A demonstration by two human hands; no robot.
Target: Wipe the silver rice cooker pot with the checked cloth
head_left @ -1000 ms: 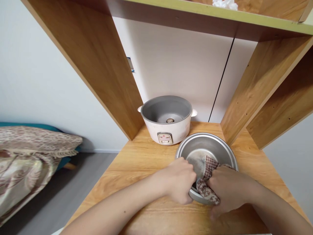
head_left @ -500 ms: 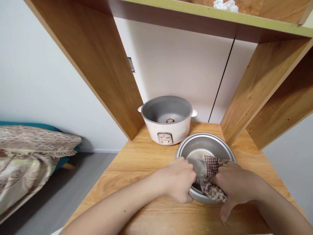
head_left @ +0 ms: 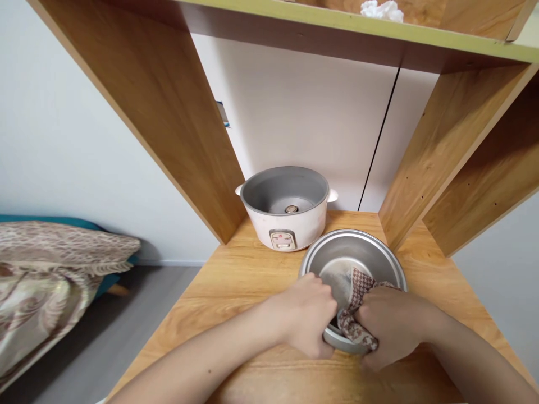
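Note:
A silver metal inner pot (head_left: pixel 357 247) stands on the wooden desk top, its mouth facing up. On its near left side, my left hand (head_left: pixel 309 314) is closed over the rim. My right hand (head_left: pixel 391 325) is closed around a brown-and-white patterned cloth (head_left: pixel 361 286), pressing it against the inside of the near right wall; part of the cloth hangs over the rim. Pale marks show on the pot's bottom. Behind and to the left sits a white rice cooker body (head_left: pixel 290 219), lidless, with a grey interior and a round knob at its bottom centre.
Upright wooden panels (head_left: pixel 168 129) flank the desk, and a shelf (head_left: pixel 337 33) with crumpled white tissue (head_left: pixel 382 10) crosses above. A white wall closes off the back. At far left is a couch with a patterned cover (head_left: pixel 54 280).
My right hand has shifted slightly left and down with the cloth along the pot's near wall. My left hand keeps its hold on the rim. The view has tilted a little.

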